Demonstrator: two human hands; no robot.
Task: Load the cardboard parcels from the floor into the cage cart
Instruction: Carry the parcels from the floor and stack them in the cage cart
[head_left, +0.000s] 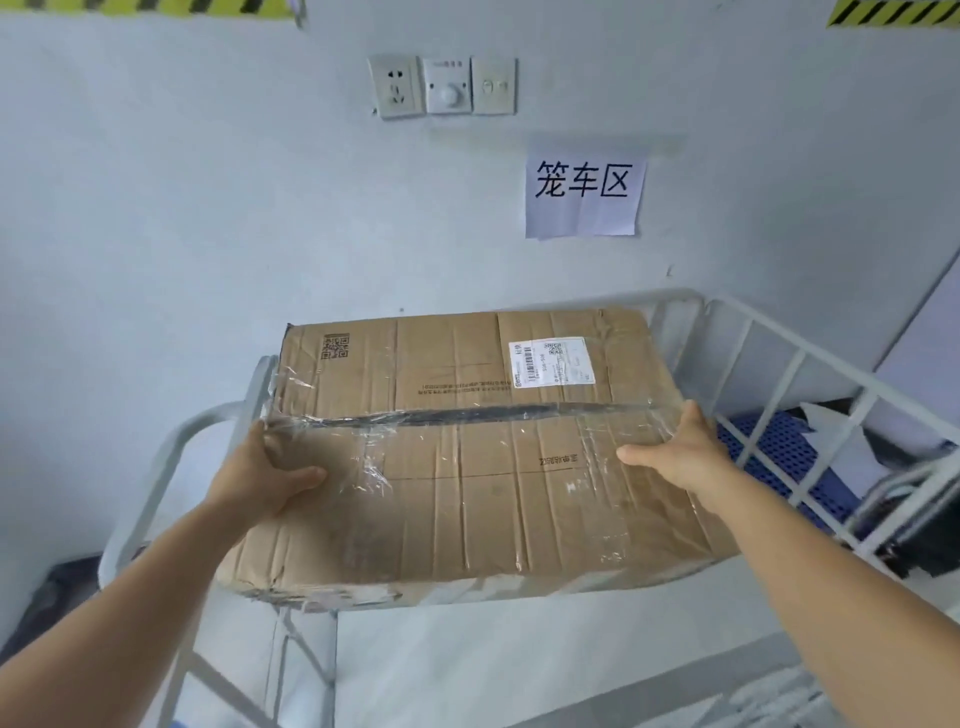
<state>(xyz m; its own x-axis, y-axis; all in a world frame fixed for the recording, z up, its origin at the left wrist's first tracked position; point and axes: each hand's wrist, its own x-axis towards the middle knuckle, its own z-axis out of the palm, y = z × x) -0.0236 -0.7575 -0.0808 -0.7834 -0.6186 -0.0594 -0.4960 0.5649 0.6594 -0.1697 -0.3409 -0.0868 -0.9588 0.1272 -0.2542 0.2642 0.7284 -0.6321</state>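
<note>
While both hands hold it: the big cardboard parcel (467, 447) sits in the middle of the frame, over the top of the cage cart (769, 364).
Left hand (265, 467): grips the parcel's left edge, thumb on top.
Right hand (680, 452): grips the right edge, thumb on top.
Upper right: a paper sign (584, 189) on the wall.
Upper middle: a wall socket (396, 85).

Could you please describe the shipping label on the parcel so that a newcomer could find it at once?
Start at the large cardboard parcel held over the cage cart. On its top's far right sits the white shipping label. Unlike the QR code printed far left, it is a stuck-on white rectangle with a barcode.
</note>
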